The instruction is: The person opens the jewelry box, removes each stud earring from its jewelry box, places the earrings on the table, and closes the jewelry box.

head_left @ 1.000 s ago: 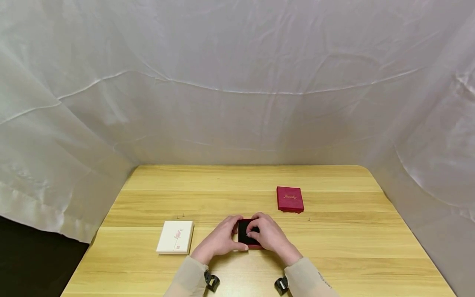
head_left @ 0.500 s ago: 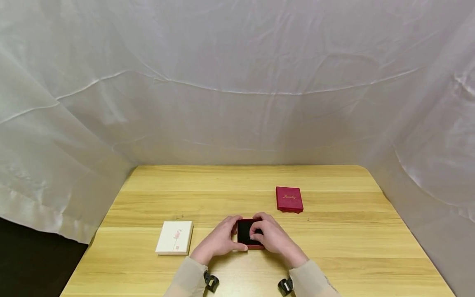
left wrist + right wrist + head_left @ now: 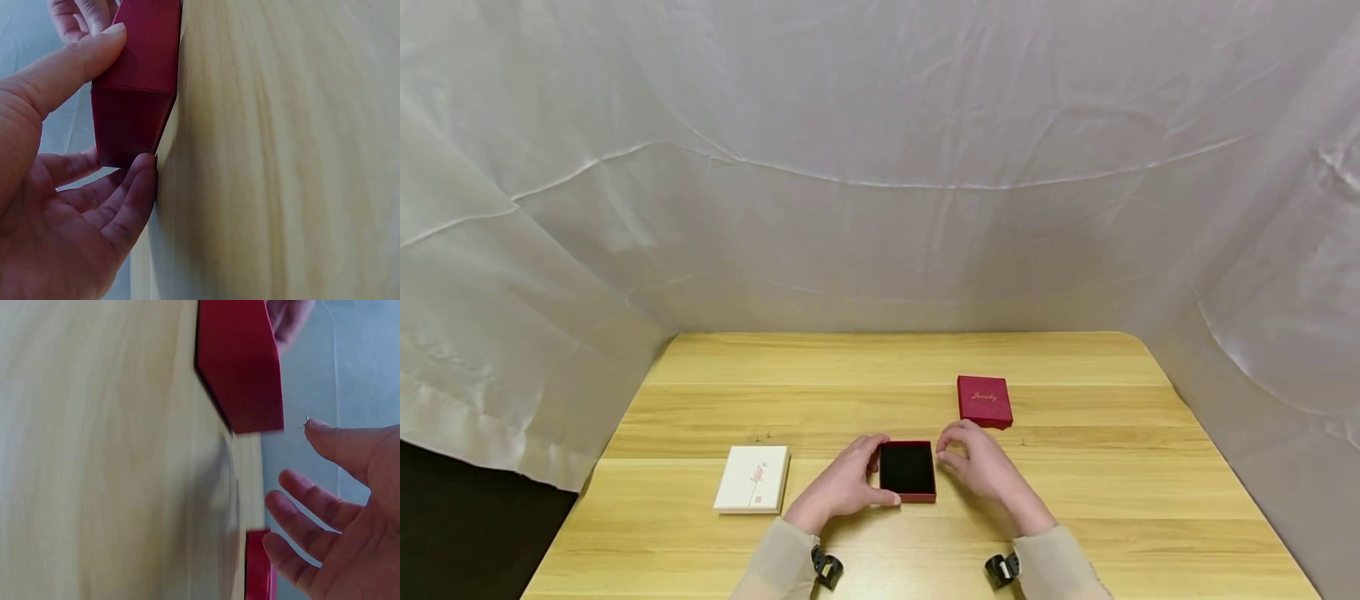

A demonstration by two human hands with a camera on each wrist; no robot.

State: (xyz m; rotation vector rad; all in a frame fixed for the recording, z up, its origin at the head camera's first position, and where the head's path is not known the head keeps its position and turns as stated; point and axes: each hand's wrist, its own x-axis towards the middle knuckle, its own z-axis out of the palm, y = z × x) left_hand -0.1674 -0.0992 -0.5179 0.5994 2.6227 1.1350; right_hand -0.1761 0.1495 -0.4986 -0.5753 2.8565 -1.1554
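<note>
An open red jewelry box (image 3: 917,498) with a black insert (image 3: 907,468) lies on the table in the head view. My left hand (image 3: 847,479) grips it from its left side, thumb on the near wall and fingers round the far corner. Just right of the box, apart from it, is my right hand (image 3: 981,467). Its thumb and forefinger pinch a tiny thin metal piece (image 3: 306,422), which shows at the thumb tip in the right wrist view; its exact shape is too small to tell. The other fingers are loosely bent.
Behind the right hand lies a red lid (image 3: 985,400) with gold lettering. A white box (image 3: 752,479) with a pink flower print lies to the left on the wooden table (image 3: 850,383). Pale cloth (image 3: 880,233) hangs at the back and sides.
My right hand has moved right, out of the box and past its right edge, with the tiny metal piece. The black insert is now uncovered. My left hand has stayed put.
</note>
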